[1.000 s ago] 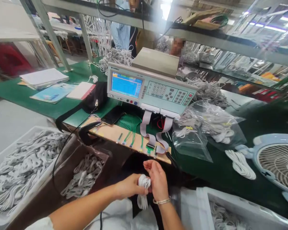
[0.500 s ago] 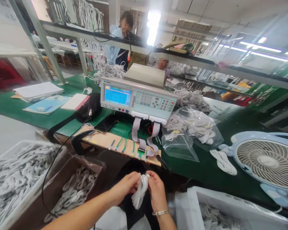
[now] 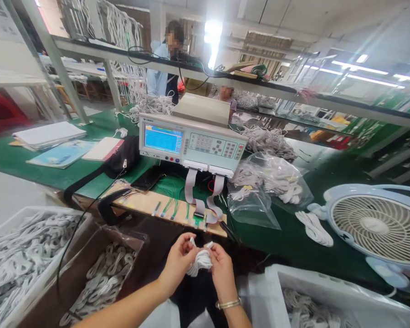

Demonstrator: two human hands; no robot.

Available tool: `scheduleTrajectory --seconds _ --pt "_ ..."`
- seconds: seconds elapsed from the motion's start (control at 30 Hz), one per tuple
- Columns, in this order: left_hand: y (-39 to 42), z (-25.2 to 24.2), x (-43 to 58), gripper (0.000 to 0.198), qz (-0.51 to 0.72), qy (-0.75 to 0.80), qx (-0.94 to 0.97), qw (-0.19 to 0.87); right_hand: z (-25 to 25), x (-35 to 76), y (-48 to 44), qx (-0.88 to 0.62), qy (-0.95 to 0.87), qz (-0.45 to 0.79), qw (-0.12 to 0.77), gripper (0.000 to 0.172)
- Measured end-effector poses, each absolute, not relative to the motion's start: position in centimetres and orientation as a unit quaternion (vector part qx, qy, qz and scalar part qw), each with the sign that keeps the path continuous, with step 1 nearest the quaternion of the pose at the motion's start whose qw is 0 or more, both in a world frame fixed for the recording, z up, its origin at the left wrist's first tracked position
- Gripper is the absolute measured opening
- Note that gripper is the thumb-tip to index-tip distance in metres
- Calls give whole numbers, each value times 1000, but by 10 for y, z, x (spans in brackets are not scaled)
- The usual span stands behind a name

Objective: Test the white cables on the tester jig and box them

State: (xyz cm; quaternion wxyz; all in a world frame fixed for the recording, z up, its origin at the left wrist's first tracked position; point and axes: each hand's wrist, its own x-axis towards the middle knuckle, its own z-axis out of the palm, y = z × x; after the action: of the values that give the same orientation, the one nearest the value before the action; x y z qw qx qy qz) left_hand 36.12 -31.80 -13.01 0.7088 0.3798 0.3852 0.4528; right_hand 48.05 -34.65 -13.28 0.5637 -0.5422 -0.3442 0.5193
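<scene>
A coiled white cable bundle [image 3: 202, 260] hangs between my two hands, just in front of the bench edge. My left hand [image 3: 180, 258] pinches its left side, with a small white end showing at the fingertips. On the other side my right hand [image 3: 222, 269], with a bracelet at the wrist, grips the bundle and another white end. Beyond them lies a wooden board [image 3: 177, 210] with small connectors and green wires. Grey ribbon cables [image 3: 190, 184] run from it up to a tester [image 3: 194, 143] with a lit blue screen.
Bins of coiled cables [image 3: 30, 246] [image 3: 105, 282] stand at the left, and a white bin [image 3: 276, 291] at the lower right. Bagged cables [image 3: 256, 191], a loose coil [image 3: 314, 229] and a fan [image 3: 376, 223] are on the green bench. Papers [image 3: 51, 134] lie left; people are behind.
Both hands have risen slightly towards the board. The bundle, which hung long and downward, is now bunched up between them, and its two white ends stand out at the fingertips.
</scene>
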Motion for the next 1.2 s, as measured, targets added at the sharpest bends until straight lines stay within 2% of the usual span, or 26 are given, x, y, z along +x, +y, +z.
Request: scheduleTrajectory --seconds 0.1,0.2,0.33,0.43,0.57,0.73,0.9,1.07,1.2 --pt "-311 -132 360 17 456 387 453 661 -134 482 -336 -551 -324 515 571 25" --pt "-303 -137 354 12 432 394 505 635 -132 485 -326 -584 -347 508 530 28" --pt "-295 -137 343 18 393 372 568 621 -128 487 -321 -606 -406 476 491 30" --pt "-290 -134 337 15 356 363 611 607 -125 488 -320 -616 -413 461 487 31" --pt "-282 -133 333 22 328 373 517 697 -123 487 -318 -605 -367 495 505 31" --pt "-276 -132 336 32 283 372 352 811 -126 479 -318 -559 -243 548 573 27" --pt "-276 -127 338 30 286 401 325 807 -130 472 -319 -582 -289 489 582 26" --pt "-276 -128 339 30 289 410 302 811 -133 467 -315 -526 -209 531 630 26" --pt "-275 -128 344 30 292 417 301 806 -127 473 -314 -520 -224 547 616 23"
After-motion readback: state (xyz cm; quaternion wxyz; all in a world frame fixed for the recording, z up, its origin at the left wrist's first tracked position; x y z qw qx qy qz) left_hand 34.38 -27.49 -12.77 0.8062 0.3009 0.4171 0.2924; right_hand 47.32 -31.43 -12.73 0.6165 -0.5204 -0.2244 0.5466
